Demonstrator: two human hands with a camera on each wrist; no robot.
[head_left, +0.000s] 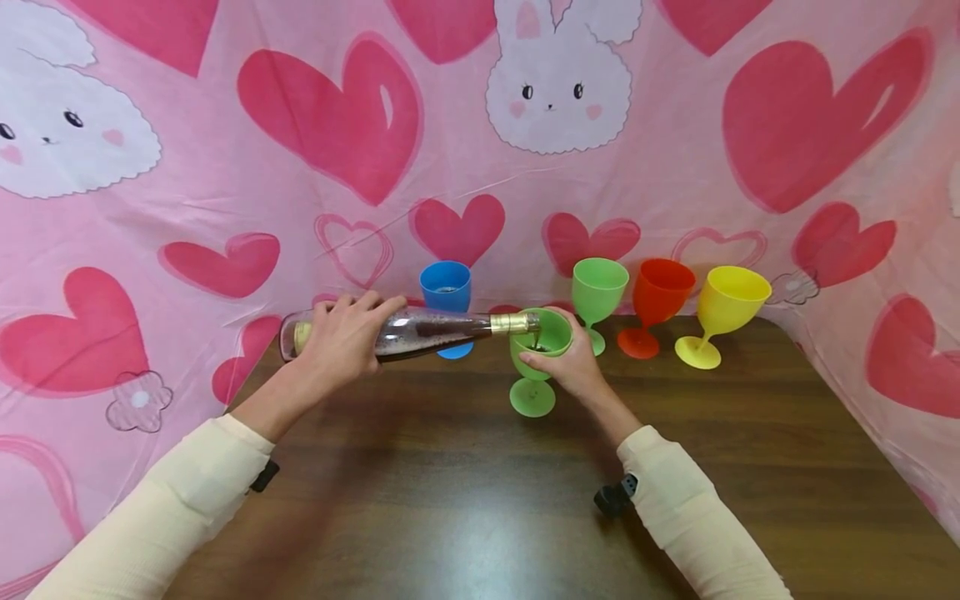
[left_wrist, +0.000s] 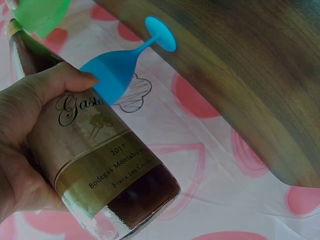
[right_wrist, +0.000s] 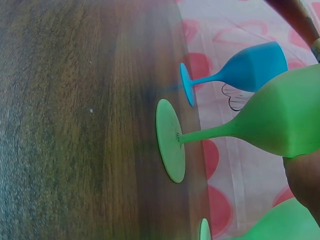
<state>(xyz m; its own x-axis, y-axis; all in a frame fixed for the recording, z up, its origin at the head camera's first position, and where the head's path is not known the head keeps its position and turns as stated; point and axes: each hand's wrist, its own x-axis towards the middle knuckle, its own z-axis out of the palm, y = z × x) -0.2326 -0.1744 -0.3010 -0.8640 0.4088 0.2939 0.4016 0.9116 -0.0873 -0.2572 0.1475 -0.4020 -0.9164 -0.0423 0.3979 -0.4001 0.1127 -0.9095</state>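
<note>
My left hand grips a wine bottle round its body, and the bottle lies nearly level in the air. Its printed label and dark liquid show in the left wrist view. The gold-collared neck reaches over the rim of a green goblet, and a dark stream runs from the mouth into the cup. My right hand holds that goblet by its bowl, thumb on the near side. In the right wrist view the goblet's round foot shows beside the wooden table top. Dark liquid lies inside the bowl.
A blue goblet with some liquid in it stands behind the bottle. To the right stand another green goblet, a red goblet and a yellow goblet, near the back edge of the wooden table. A pink heart-patterned cloth hangs behind.
</note>
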